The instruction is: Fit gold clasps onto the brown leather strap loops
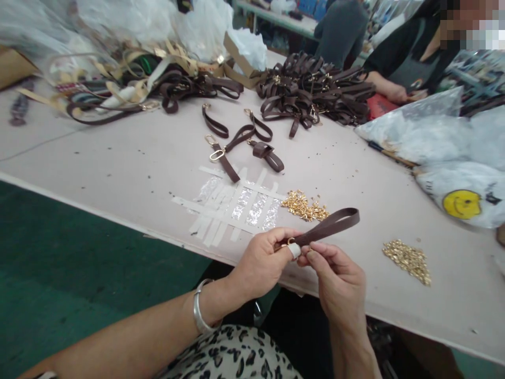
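Strap (335,222), dark brown and looped, is lying above the table's near edge, between the wearer's two hands, its loop pointing right and far. Left hand (263,263) is pinching the strap's near end between thumb and fingers; a white wrapping (294,250) is covering part of that thumb. Small gold ring (291,241) is showing at the grip. Right hand (342,281) is working just beside it, thumb and forefinger pressing together close to the strap; cannot tell what, if anything, is sitting between them. Silver bracelet (200,307) is circling the left wrist.

Pile of small gold pieces (303,205) is lying just beyond the hands; second gold pile (407,261) is lying to the right, apart from the first. Patch of clear and whitish tape (236,205) is covering the table (343,168) left of the nearer hardware. Beyond the tape, a few loose brown straps (229,166) with gold clasps are lying scattered.

Farther off, a large heap of brown straps (315,92) is spreading; to its left, a mixed heap (158,79) of brown and tan strips is lying below plastic bags (158,18). Far right, a co-worker's hand (394,93) is resting near something red (381,107). Nearer, a bag with a yellow smiling face (462,204) is lying at the right.
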`<action>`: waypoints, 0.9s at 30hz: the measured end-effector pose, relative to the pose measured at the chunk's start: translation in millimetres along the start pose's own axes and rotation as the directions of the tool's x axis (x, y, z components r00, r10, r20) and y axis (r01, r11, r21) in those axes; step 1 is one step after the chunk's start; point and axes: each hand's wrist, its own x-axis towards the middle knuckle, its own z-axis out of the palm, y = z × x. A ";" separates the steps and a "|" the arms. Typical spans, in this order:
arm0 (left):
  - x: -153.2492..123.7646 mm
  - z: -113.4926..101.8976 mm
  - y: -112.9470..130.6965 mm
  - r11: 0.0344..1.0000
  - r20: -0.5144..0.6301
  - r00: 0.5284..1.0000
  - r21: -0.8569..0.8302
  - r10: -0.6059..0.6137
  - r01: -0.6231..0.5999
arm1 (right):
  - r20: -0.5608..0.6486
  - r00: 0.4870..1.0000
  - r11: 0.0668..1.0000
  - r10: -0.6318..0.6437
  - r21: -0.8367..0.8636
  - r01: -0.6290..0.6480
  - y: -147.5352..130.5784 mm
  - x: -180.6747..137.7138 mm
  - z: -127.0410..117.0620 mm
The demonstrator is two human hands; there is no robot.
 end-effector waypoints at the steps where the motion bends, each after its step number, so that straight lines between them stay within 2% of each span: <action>1: -2.0 0.9 -0.3 1.000 0.009 1.000 0.018 0.016 -0.017 | -0.004 1.000 1.000 0.000 -0.021 0.000 -0.5 -1.3 0.3; 6: -8.9 3.8 -5.3 0.986 -0.016 0.996 0.140 0.087 -0.084 | -0.010 1.000 0.992 0.017 -0.124 -0.018 -4.0 -6.8 -5.2; 12: -16.0 7.2 -7.6 0.970 0.031 0.992 0.206 0.126 -0.130 | 0.028 0.996 0.988 -0.079 -0.134 0.082 -5.9 -11.2 -7.1; 16: -22.4 5.7 -8.2 0.892 0.031 0.961 0.365 0.273 -0.266 | -0.017 1.000 0.999 -0.016 -0.033 0.016 -6.9 -17.4 -2.7; 20: -23.2 2.4 -13.8 0.792 0.108 0.907 0.453 0.406 -0.409 | -0.057 0.998 0.996 0.033 0.084 -0.028 -2.1 -21.5 2.1; 23: -21.7 1.7 -18.5 0.770 0.164 0.896 0.463 0.413 -0.440 | -0.098 0.993 0.985 0.062 0.164 -0.045 3.6 -22.7 2.6; 27: -21.6 3.8 -22.5 0.802 0.184 0.915 0.441 0.358 -0.403 | -0.103 0.987 0.956 0.119 0.281 -0.086 6.3 -23.9 0.7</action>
